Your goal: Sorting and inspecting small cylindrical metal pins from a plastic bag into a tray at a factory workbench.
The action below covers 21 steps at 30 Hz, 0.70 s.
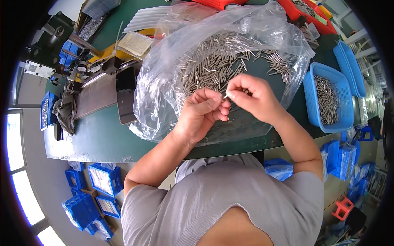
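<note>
My left hand (pixel 202 110) and my right hand (pixel 255 98) meet above the near part of a clear plastic bag (pixel 154 88). Between their fingertips is a small metal pin (pixel 225 97), mostly covered by the fingers. My left hand pinches with thumb and forefinger, its other fingers curled. The right thumb and forefinger are pressed together at the pin's other end, where something pale shows. Just beyond the hands, a heap of small metal pins (pixel 213 63) lies spread on the bag, with a smaller cluster (pixel 279 65) to its right.
A blue basket (pixel 310 98) of metal pins stands at the right, near another blue basket (pixel 349 67). Red trays (pixel 293 10) line the far edge. On the left of the green table (pixel 102 135) are a dark tablet-like slab (pixel 126 94), a grey cloth (pixel 65 108) and a machine (pixel 53 39).
</note>
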Tool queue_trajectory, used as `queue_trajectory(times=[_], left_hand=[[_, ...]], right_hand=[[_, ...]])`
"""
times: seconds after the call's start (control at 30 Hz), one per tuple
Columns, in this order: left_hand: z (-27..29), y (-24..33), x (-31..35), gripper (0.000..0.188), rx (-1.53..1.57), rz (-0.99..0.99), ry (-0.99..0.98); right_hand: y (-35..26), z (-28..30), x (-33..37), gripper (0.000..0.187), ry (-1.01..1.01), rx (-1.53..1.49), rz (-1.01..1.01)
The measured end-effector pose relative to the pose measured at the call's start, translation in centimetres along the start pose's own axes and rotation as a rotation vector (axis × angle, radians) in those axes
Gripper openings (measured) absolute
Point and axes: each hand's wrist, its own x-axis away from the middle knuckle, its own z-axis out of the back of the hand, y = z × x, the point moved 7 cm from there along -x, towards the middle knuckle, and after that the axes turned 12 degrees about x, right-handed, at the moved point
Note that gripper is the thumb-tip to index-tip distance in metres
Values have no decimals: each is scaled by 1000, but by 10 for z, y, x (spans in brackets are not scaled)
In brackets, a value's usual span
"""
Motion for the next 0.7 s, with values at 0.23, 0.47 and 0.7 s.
queue_trajectory(times=[0.23, 0.47, 0.7], left_hand=[[0, 4, 1, 9, -29, -32, 19], [1, 3, 0, 8, -44, -30, 13], [-2, 6, 0, 7, -56, -50, 20]], right_hand=[[3, -9, -2, 7, -62, -251, -98], [27, 0, -3, 14, 46, -241, -248], [69, 41, -10, 12, 144, -699, -353]])
